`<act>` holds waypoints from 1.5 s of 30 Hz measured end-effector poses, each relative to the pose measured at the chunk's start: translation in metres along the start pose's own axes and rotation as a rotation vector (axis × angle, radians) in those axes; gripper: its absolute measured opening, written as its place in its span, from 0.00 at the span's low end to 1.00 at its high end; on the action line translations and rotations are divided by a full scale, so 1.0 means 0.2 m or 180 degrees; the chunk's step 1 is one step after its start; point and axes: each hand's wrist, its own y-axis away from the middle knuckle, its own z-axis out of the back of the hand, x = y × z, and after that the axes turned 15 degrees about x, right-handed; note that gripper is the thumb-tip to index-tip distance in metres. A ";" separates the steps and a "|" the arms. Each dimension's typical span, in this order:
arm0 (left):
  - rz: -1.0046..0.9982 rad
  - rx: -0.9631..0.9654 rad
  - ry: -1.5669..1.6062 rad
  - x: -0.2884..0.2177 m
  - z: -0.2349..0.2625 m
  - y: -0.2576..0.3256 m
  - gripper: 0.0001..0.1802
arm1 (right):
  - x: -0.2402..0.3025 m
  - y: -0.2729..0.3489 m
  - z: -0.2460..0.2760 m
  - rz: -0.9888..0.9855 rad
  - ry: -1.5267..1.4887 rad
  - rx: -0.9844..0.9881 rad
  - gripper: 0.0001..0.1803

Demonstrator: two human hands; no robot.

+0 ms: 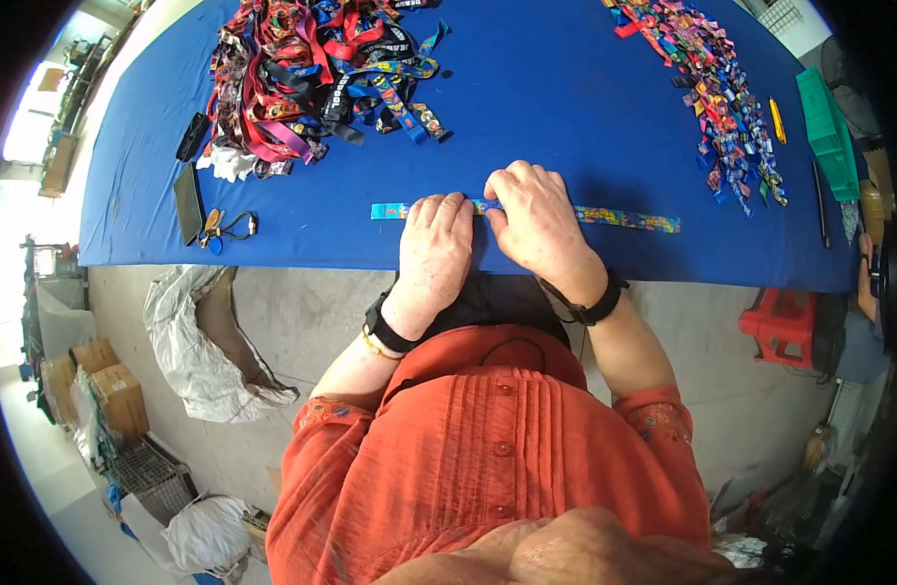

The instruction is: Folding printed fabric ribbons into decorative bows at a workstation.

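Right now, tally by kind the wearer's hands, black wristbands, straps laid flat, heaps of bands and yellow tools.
Hands: 2, left hand and right hand
Black wristbands: 2
Flat strap: 1
Heaps: 2, left heap and right heap
Yellow tool: 1
Total: 8

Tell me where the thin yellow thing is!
In the head view, the thin yellow thing lies on the right of the blue table, between a colourful heap and the green bin.

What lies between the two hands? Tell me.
In the head view, a short stretch of the colourful strap shows between the left hand and right hand, over blue cloth.
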 end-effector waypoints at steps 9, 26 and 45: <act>0.0037 -0.0102 0.0123 0.01 -0.02 0.01 0.17 | -0.02 -0.05 -0.01 -0.0152 -0.0180 0.0282 0.08; 0.0262 -0.0289 0.0621 0.02 0.03 0.00 0.22 | -0.04 -0.04 0.02 -0.0123 -0.2138 0.0585 0.08; 0.1098 -0.0300 0.3649 -0.05 0.05 -0.04 0.06 | -0.02 0.01 0.10 -0.0153 -0.3764 0.0528 0.05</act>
